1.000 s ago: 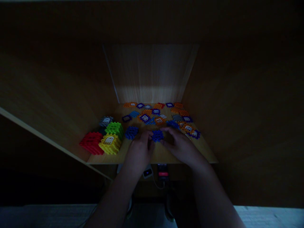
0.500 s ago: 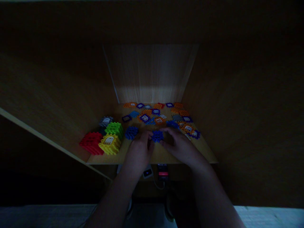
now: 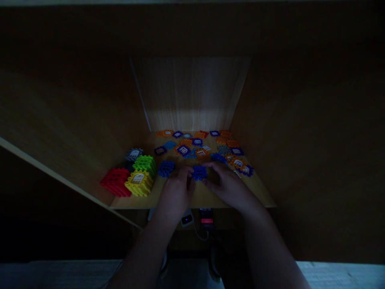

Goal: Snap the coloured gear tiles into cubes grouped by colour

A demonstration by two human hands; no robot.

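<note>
A blue notched building tile [image 3: 199, 173] lies between my two hands near the front of the wooden shelf. My left hand [image 3: 177, 188] has its thumb and forefinger closed on the tile's left edge. My right hand [image 3: 227, 182] is curved with thumb and forefinger apart, their tips by the tile's right corners; whether they touch it is unclear. Another blue notched piece [image 3: 166, 169], which looks like a small stack, lies left of my left hand. Further left stand stacks of red tiles [image 3: 116, 182], yellow tiles [image 3: 139, 183] and green tiles [image 3: 144, 165].
Loose orange tiles [image 3: 202, 153], purple tiles with white window inserts [image 3: 183, 150] and grey tiles [image 3: 224, 149] are scattered toward the back panel [image 3: 192, 92]. Wooden walls enclose both sides. Below the shelf edge sit a phone-like device [image 3: 206, 218] and a white device [image 3: 187, 219].
Hardly anything differs. Both hands stay around the blue tile, and the stacks and loose tiles keep their places.
</note>
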